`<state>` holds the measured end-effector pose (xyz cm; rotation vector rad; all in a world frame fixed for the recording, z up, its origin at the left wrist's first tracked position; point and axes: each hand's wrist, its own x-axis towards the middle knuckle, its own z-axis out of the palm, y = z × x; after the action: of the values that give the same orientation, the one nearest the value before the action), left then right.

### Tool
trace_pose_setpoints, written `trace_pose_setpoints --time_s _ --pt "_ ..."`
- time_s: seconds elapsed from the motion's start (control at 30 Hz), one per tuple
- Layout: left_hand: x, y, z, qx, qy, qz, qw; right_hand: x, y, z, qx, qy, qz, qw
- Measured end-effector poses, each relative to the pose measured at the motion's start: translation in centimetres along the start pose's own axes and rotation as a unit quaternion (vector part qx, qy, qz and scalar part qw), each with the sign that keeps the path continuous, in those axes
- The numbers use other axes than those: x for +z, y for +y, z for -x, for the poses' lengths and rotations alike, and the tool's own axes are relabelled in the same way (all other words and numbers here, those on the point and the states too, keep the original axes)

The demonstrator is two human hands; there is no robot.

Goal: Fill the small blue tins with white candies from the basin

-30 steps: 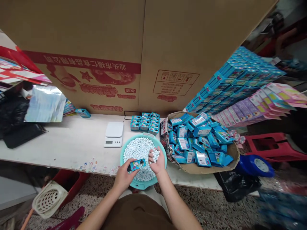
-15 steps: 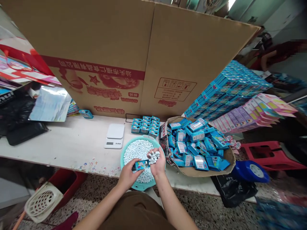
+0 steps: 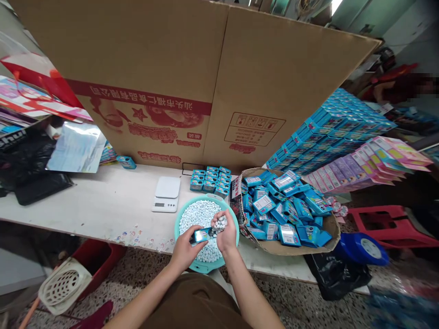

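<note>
Over a turquoise basin [image 3: 177, 225] of small pale candies [image 3: 197, 214], my left hand [image 3: 185, 249] grips a small blue candy box [image 3: 202, 235] between thumb and fingers. Cupped beside it, my right hand [image 3: 227, 233] holds a heap of the candies [image 3: 220, 223]. The heap sits right at the box's right end, where a dark opening partly shows. Whether any candy is passing into the box I cannot tell.
A white digital scale [image 3: 166, 194] stands left of the basin, with stacked blue boxes [image 3: 210, 179] behind. To the right, a carton [image 3: 329, 235] is heaped with blue boxes. A tall cardboard sheet [image 3: 164, 55] rises behind; a person [image 3: 386, 91] is at the far right.
The right hand's fingers have curled in more around the candies, and the heap is closer to the box's end. The left hand still holds the box. The whole view has shifted slightly.
</note>
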<state>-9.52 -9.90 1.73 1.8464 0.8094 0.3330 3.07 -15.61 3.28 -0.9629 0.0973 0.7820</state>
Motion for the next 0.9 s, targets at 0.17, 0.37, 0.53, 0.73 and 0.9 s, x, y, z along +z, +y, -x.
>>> trace_pose_setpoints --time_s 0.17,0.37,0.53,0.73,0.9 --pt "-0.07 0.3 -0.15 0.006 0.0 0.024 1.0 0.23 0.26 0.18 -0.062 -0.044 0.067 0.995" --pt "-0.18 0.03 -0.34 0.005 0.017 0.041 0.999 0.54 0.3 -0.16 -0.062 -0.035 0.046 0.996" --pt "0.01 -0.07 -0.42 -0.019 0.022 0.059 0.998 0.85 0.25 -0.13 -0.051 -0.032 0.056 0.997" --pt "-0.35 0.45 -0.57 0.008 0.004 0.045 0.999 0.86 -0.03 0.03 -0.073 -0.044 0.043 0.995" --pt "0.21 0.17 -0.76 -0.01 0.013 0.063 0.998 0.77 0.07 -0.08 -0.071 -0.044 0.063 0.994"
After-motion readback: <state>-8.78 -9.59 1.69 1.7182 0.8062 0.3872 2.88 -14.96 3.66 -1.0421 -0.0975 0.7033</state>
